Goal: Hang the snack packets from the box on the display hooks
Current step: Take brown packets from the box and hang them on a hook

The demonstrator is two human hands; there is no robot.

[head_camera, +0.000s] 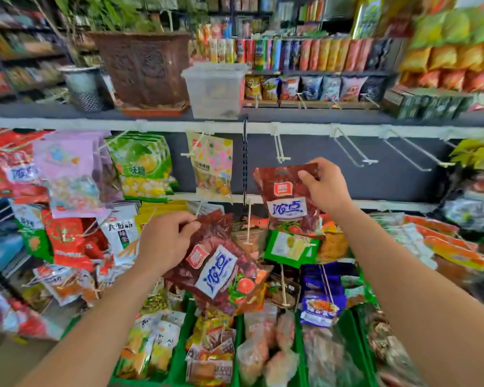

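My right hand (326,188) pinches the top corner of a dark red snack packet (284,202) with a white label, holding it upright just below an empty white display hook (281,148). My left hand (166,241) grips the top of a bunch of the same dark red packets (215,269), which hang tilted lower down in front of the display. The source box is not in view.
More bare hooks (352,152) stick out to the right along the grey panel. Hooks at left carry green, pink and red packets (143,166). Green bins (179,356) of loose snacks sit below. A clear plastic tub (215,90) and a brown planter stand on the shelf above.
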